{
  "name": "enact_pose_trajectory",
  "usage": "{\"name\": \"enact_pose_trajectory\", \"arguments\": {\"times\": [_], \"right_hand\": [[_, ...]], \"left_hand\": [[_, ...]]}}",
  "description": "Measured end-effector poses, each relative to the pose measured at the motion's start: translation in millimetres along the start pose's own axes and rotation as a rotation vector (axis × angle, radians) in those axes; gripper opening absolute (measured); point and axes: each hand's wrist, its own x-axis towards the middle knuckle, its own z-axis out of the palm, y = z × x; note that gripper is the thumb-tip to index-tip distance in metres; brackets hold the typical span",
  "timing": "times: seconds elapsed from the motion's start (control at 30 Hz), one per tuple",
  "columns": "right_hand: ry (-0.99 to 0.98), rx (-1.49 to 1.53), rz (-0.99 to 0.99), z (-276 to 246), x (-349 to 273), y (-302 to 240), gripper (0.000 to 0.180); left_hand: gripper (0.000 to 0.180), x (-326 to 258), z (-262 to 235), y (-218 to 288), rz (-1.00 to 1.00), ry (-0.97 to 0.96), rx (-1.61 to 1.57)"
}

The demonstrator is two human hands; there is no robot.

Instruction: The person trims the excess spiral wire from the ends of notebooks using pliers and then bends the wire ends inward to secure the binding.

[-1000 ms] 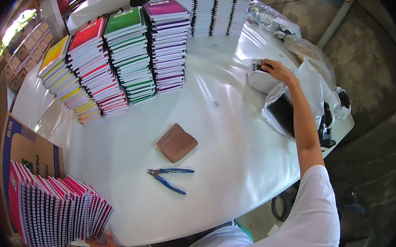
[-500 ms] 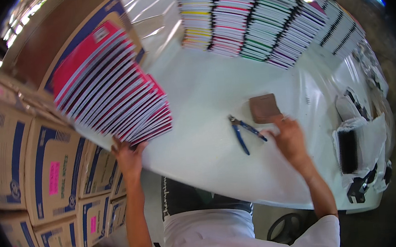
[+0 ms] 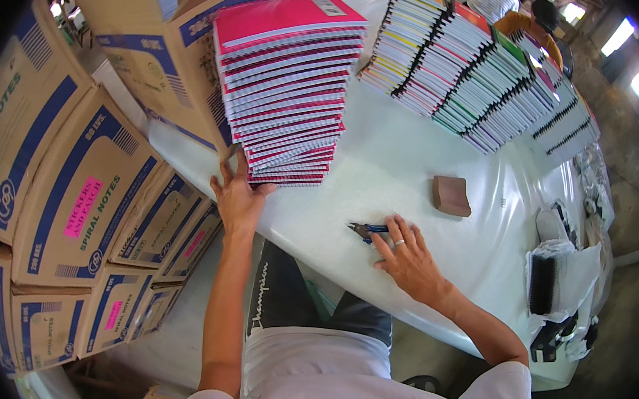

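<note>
A tall stack of red-covered spiral notebooks (image 3: 291,95) leans on the white table. My left hand (image 3: 240,199) is at the table edge beside the stack's lowest notebooks, fingers apart, apparently touching the bottom corner. Over the blue-handled cutting pliers (image 3: 362,230) lies my right hand (image 3: 408,260), palm down, with fingers stretched out and a ring on one of them. Its fingertips cover part of the handles, and nothing shows gripped. A small brown square thing (image 3: 451,195) sits to the right of the pliers; its kind is unclear.
Rows of stacked spiral notebooks (image 3: 460,65) with coloured covers stand at the far right. Cardboard cartons (image 3: 75,190) are piled along the left, and an open carton (image 3: 171,68) stands behind the red stack. Plastic-wrapped black spiral coils (image 3: 544,286) lie at the table's right edge.
My view has turned, shifting the scene. My right hand has moved from beside the brown thing onto the pliers. My left hand stays by the base of the red stack.
</note>
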Motion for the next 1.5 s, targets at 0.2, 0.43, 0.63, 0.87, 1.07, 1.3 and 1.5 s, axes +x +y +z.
{"name": "enact_pose_trajectory", "arguments": {"times": [0.2, 0.43, 0.63, 0.87, 1.07, 1.3, 1.5], "right_hand": [[-0.046, -0.017, -0.055, -1, 31, 38, 0.039], [-0.112, -0.252, -0.374, -37, 127, 58, 0.04], [0.018, -0.602, -0.741, -46, 158, 54, 0.04], [0.087, -0.631, -0.887, -33, 170, 61, 0.036], [0.088, -0.6, -0.902, -31, 172, 63, 0.04], [0.079, -0.62, -0.91, -28, 173, 60, 0.034], [-0.299, -0.673, -0.272, 1, 130, -4, 0.047]], "left_hand": [[0.116, -16, -4, 33, -0.122, 0.099, -0.141], [0.122, -17, 4, 31, -0.13, 0.125, -0.14], [0.121, -17, -1, 36, -0.16, 0.088, -0.16], [0.121, -17, -2, 36, -0.151, 0.093, -0.17], [0.119, -18, 4, 29, -0.111, 0.135, -0.181], [0.119, -19, 3, 31, -0.096, 0.154, -0.188], [0.118, -18, 5, 32, -0.108, 0.138, -0.192]]}}
